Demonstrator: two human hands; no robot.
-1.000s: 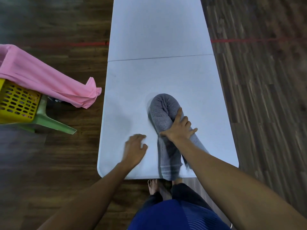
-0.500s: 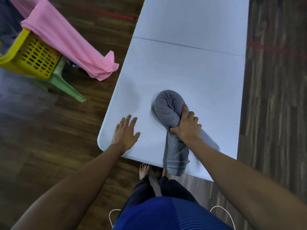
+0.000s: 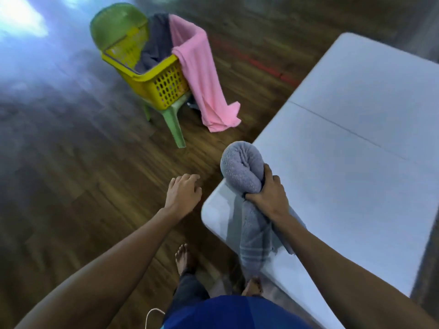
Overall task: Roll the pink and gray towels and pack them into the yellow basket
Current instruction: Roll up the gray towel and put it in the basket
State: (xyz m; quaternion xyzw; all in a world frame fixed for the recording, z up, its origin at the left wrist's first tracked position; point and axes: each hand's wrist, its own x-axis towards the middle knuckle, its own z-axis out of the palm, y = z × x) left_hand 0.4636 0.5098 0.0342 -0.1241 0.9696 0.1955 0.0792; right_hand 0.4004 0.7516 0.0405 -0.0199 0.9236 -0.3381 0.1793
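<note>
Presently R hand (image 3: 268, 195) grips rolled gray towel (image 3: 240, 169) over table (image 3: 356, 162) corner, prob. so roll won't unwind; L hand (image 3: 183, 193) empty, loosely curled; yellow basket (image 3: 164, 84) well apart, pink towel (image 3: 202, 74) draped over rim.

Pretty dim and cool-toned overall, with blown-out bluish glare smeared across the floor (image 3: 59, 162) top left. Heavy motion blur up there and around the yellow basket (image 3: 164, 84), noticeably sharper toward the middle. Wide-angle stretch at the edges, plus a soft shadow beside the gray towel (image 3: 240, 169) on the pale surface (image 3: 356, 162).
</note>
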